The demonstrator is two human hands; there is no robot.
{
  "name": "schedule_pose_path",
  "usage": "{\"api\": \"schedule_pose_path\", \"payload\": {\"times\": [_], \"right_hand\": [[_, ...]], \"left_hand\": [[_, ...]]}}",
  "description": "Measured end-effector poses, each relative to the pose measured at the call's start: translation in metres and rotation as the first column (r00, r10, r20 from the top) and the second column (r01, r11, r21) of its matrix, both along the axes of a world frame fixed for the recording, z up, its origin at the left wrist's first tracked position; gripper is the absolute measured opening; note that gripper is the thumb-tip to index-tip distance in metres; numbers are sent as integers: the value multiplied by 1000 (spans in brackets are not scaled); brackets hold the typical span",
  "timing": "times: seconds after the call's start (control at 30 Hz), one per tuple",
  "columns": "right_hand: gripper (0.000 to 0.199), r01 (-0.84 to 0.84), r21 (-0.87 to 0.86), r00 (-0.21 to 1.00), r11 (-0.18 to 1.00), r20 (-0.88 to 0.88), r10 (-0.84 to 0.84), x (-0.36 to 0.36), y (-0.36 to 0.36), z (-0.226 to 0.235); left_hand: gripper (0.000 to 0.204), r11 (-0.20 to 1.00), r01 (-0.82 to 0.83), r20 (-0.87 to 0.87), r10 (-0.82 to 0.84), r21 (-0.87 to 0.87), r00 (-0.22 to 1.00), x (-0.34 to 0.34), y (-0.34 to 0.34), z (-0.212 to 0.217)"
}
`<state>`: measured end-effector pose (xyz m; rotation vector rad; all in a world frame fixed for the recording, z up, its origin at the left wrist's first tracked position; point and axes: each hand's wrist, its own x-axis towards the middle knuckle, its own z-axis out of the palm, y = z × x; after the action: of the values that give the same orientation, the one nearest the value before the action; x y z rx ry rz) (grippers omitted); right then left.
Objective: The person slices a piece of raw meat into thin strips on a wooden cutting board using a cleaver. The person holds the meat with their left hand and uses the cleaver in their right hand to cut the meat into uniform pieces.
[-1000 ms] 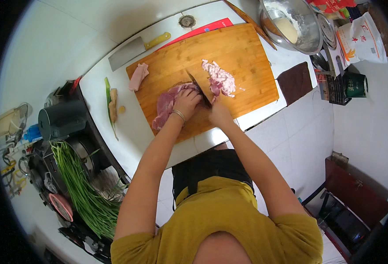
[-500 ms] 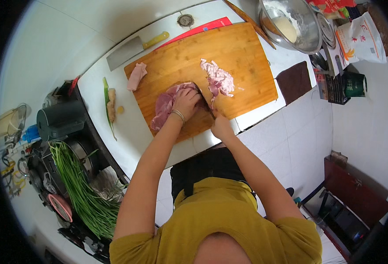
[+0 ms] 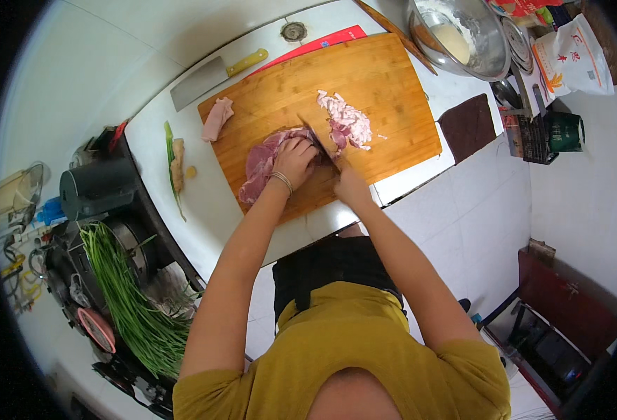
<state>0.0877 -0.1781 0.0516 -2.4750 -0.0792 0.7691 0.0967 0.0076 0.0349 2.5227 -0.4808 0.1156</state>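
On the wooden cutting board [image 3: 385,91], near its front edge, lies a slab of raw pink meat [image 3: 263,164] — the left hand [image 3: 296,159] rests flat on its right end, fingers curled down onto the surface and pressing it in place, a thin bracelet at the wrist. Just to the right, the right hand [image 3: 350,185] is closed around the handle of a knife [image 3: 319,143], whose dark blade runs up and away from the hand and stands against the meat's right edge, right beside the left fingertips. Beyond the blade, toward the middle of the board, sits a heap of cut meat pieces [image 3: 347,122], apart from the slab and touching neither hand. At the board's left edge 1 smaller pale piece of meat [image 3: 217,117] lies by itself, well apart from both hands.

Behind the board, on the white counter [image 3: 203,203], a cleaver [image 3: 210,72] with a yellow handle lies flat. Left of the board lie a piece of ginger [image 3: 178,162] and a green onion stalk — both untouched. A metal bowl [image 3: 487,52] holding pale dough stands at the far right corner. A bundle of long green chives [image 3: 130,301] lies lower left, off the counter.
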Motion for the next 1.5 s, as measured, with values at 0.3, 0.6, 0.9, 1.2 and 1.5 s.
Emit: {"api": "schedule_pose_path", "payload": {"times": [0.3,0.6,0.9,1.2,1.5], "right_hand": [[24,88,189,982,978,148,-117,70,11,54],[22,41,-13,998,999,47,-40,-7,8,36],[22,24,-78,999,997,-26,-26,28,25,31],[32,-81,-45,997,996,-8,81,74,54,1],[19,68,-26,994,997,89,-65,37,14,-3]], "left_hand": [[39,998,52,49,-53,22,997,-7,18,22],[45,994,29,-2,-29,102,1000,-2,19,6],[40,997,-5,-19,7,77,1000,0,18,2],[43,995,-19,-15,20,95,1000,-1,16,-2],[37,997,-36,46,33,63,998,0,15,-1]]}}
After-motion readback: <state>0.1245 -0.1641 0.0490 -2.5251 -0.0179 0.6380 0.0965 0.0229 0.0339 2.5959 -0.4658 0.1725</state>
